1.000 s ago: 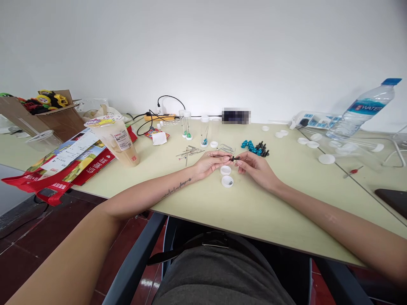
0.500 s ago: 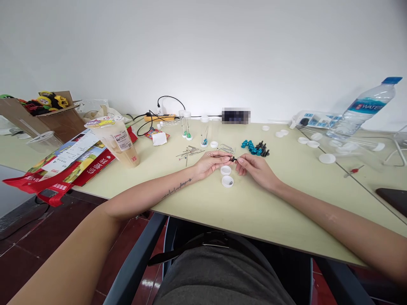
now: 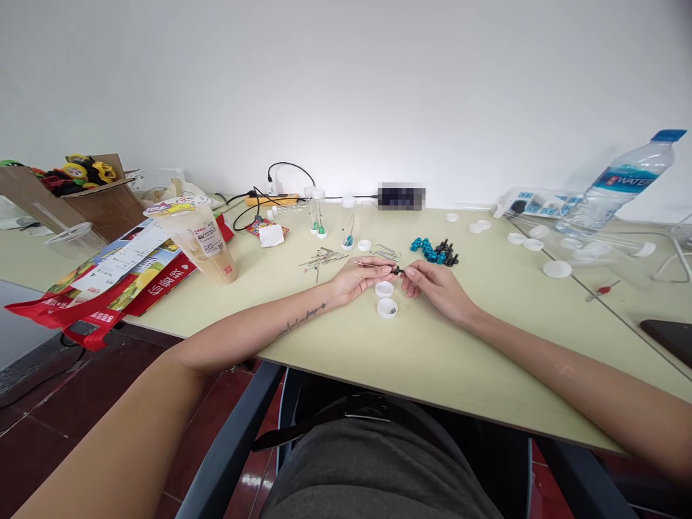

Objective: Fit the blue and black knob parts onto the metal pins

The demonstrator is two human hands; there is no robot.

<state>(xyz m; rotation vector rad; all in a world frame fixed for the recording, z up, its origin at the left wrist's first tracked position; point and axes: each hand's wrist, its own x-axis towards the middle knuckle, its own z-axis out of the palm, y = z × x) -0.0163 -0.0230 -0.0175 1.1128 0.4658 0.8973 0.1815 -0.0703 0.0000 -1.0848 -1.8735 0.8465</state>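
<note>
My left hand (image 3: 354, 281) is closed in a pinch, with a thin metal rod (image 3: 365, 264) lying across its fingers. Facing it, my right hand (image 3: 432, 285) pinches a small black knob-like piece (image 3: 398, 270) that bridges the two sets of fingertips. How the rod meets the black piece is hidden. Just below the hands are two white caps, an upper cap (image 3: 384, 290) and a lower cap (image 3: 387, 308) holding tiny dark bits. Black pieces (image 3: 447, 254) and teal pieces (image 3: 426, 249) are heaped beyond my right hand. Thin metal rods (image 3: 323, 257) lie scattered beyond my left wrist.
Clear tubes (image 3: 318, 213) with green-ended rods stand at the back, near another clear tube (image 3: 347, 223). A drink cup (image 3: 208, 245) and red bag (image 3: 102, 317) occupy the left. On the right are a water bottle (image 3: 621, 184), loose white caps (image 3: 556, 269) and a power strip (image 3: 540, 203).
</note>
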